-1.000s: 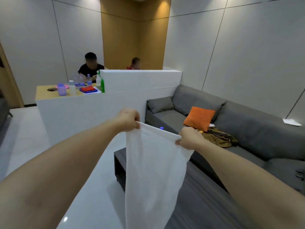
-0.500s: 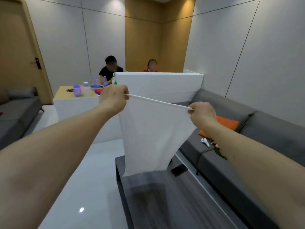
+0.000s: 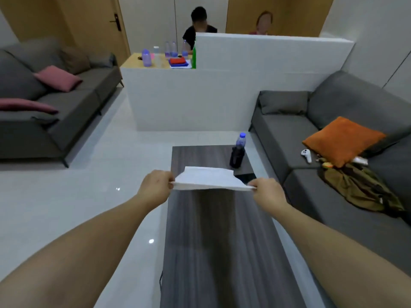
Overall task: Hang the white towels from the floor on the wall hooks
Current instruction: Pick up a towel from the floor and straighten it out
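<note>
A white towel (image 3: 209, 177) is stretched flat between both hands above the dark wooden coffee table (image 3: 213, 241). My left hand (image 3: 155, 186) pinches its left corner and my right hand (image 3: 268, 192) pinches its right corner. The cloth lies almost level, its far edge swung away from me over the table. No wall hooks are in view.
A water bottle (image 3: 238, 150) stands on the table's far right part. A grey sofa (image 3: 333, 152) with an orange cushion (image 3: 342, 140) and an olive bag (image 3: 358, 187) is on the right, another grey sofa (image 3: 44, 103) on the left. A white partition (image 3: 222, 85) with two people behind it stands ahead.
The towel hung down from my hands at chest height; now my hands are lower and the cloth has swung out flat over the table. The view has tilted downward.
</note>
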### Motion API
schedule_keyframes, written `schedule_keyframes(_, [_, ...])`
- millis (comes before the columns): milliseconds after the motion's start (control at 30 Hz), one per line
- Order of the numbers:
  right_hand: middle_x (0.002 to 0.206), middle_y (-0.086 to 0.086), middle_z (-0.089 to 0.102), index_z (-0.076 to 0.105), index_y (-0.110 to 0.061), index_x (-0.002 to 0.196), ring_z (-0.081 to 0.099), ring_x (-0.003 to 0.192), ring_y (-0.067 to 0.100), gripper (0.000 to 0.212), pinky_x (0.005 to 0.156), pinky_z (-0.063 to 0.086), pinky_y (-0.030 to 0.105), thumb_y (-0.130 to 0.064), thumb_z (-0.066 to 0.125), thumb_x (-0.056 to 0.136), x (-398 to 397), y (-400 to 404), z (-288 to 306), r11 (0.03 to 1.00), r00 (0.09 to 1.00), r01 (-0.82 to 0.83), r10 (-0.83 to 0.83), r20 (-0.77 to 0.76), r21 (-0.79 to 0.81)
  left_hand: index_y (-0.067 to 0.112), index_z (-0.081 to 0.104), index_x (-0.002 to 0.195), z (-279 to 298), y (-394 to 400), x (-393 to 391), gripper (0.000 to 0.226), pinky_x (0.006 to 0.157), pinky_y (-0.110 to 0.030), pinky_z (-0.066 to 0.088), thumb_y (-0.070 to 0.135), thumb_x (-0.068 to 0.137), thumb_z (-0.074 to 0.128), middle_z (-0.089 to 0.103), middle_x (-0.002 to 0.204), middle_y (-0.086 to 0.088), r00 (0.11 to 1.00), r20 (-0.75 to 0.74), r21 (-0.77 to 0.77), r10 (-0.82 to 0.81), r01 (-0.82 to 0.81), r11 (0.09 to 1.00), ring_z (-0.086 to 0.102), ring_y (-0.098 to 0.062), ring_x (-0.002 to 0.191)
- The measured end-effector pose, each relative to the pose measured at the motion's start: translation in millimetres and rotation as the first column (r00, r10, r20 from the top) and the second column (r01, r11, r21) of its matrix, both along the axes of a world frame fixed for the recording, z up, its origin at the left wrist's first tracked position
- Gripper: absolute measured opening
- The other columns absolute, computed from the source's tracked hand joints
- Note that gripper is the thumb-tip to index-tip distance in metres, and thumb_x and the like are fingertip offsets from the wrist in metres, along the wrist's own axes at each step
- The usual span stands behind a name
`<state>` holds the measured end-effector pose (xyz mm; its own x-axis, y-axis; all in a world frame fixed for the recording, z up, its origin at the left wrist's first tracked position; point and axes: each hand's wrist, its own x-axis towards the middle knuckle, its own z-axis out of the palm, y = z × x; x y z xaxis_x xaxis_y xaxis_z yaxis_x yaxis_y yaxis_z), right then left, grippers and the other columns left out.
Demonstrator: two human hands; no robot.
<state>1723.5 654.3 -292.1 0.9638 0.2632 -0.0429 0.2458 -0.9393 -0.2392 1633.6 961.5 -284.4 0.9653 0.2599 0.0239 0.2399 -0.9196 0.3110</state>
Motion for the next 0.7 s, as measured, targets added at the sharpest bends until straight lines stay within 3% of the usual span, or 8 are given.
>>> schedule_keyframes(200, [0.081,0.003,0.068,0.074,-0.023,0.094,0.062,0.073,0.024,0.030,0.062,0.053,0.032,-0.008,0.052,0.080,-87,-59,-79,0.999,0.985,0.002,-0.011,-0.173,-0.052,0.022,0.068,0.097,-65,-52,-85,0.019,0.071,-0.028,0.050,0.013,0.092,0.052,0.064,0.092,-0.001,0.979,-0.199,0.016,-0.049,0.053,0.998,0.058,-0.017,0.079])
schedule_keyframes(300, [0.071,-0.003,0.062,0.075,-0.022,0.093,0.057,0.063,0.014,0.022,0.053,0.044,0.024,-0.014,0.056,0.085,-145,-80,-105,0.998,0.961,0.041,-0.049,-0.273,-0.038,0.023,0.067,0.093,-89,-70,-136,0.020,0.068,-0.027,0.050,0.012,0.088,0.052,0.062,0.089,0.000,0.952,-0.302,0.008,-0.055,0.060,0.998,0.057,-0.016,0.077])
schedule_keyframes(433, [0.080,-0.001,0.069,0.075,-0.023,0.091,0.063,0.074,0.017,0.015,0.065,0.054,0.030,-0.022,0.063,0.084,-214,-103,-125,0.996,0.929,0.063,-0.083,-0.361,-0.067,0.021,0.068,0.095,-118,-87,-202,0.014,0.070,-0.026,0.050,0.017,0.087,0.058,0.061,0.089,0.002,0.898,-0.428,-0.032,-0.100,0.096,0.995,0.058,-0.015,0.079])
schedule_keyframes(700, [0.075,-0.002,0.066,0.074,-0.022,0.089,0.061,0.069,0.017,0.017,0.063,0.057,0.032,-0.020,0.057,0.090,-254,-125,-138,0.985,0.924,0.130,-0.161,-0.347,-0.112,0.019,0.069,0.100,-137,-102,-233,0.015,0.070,-0.027,0.043,0.023,0.089,0.061,0.059,0.092,0.000,0.913,-0.395,-0.033,-0.104,0.098,0.995,0.055,-0.018,0.082])
